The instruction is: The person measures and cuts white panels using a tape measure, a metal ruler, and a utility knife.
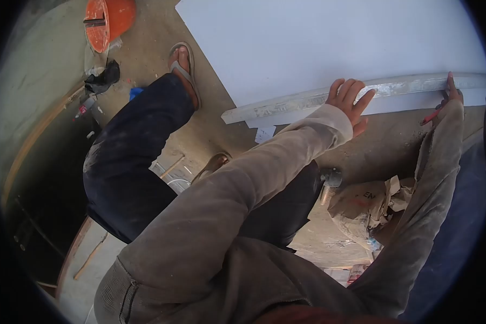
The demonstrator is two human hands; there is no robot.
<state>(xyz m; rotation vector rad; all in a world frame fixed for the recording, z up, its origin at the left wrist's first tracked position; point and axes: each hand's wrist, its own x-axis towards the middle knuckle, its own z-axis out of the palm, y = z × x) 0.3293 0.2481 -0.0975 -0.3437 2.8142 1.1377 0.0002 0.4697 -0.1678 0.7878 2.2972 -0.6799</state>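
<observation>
A long silvery metal straightedge bar (286, 104) lies across a large white board (318, 43), close to its near edge. My left hand (349, 102) rests on the bar with fingers spread, pressing it against the board. Farther right, my right hand (451, 98) is at the bar, one finger stretched over it and the others curled below. A slim red tool (431, 116) sticks out from under that hand; its working end is hidden. The board's narrow near strip shows below the bar.
An orange hard hat or bucket-like container (119, 21) lies at upper left, near a black plastic scrap (103, 78). A hammer-like tool (330, 181) and a torn brown paper bag (356, 208) are on the floor by my knee. A small white offcut (264, 134) lies beside the board.
</observation>
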